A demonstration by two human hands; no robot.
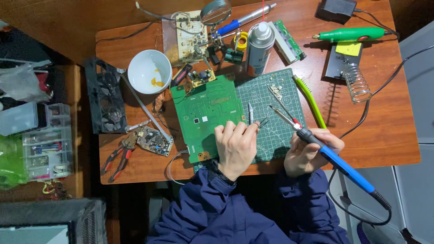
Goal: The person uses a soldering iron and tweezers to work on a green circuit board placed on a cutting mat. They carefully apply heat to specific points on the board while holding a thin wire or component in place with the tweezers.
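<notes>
- Single head-worn view, looking almost straight down from above onto wooden table (389, 135).
- Facing away from wearer's body: dark blue sleeves enter at bottom edge, far table edge along top.
- Moderately far: whole tabletop in frame, plus floor and storage bins left of table, pale surface right of table.
- Centred roughly on green cutting mat (271, 135), mid-table.
- Left hand (235, 147) and right hand (309, 153) just below mat centre, toward near table edge.
- White bowl (149, 71) up-left of mat, soldering stand (348, 74) up-right.
- No second view, nothing shared.
</notes>
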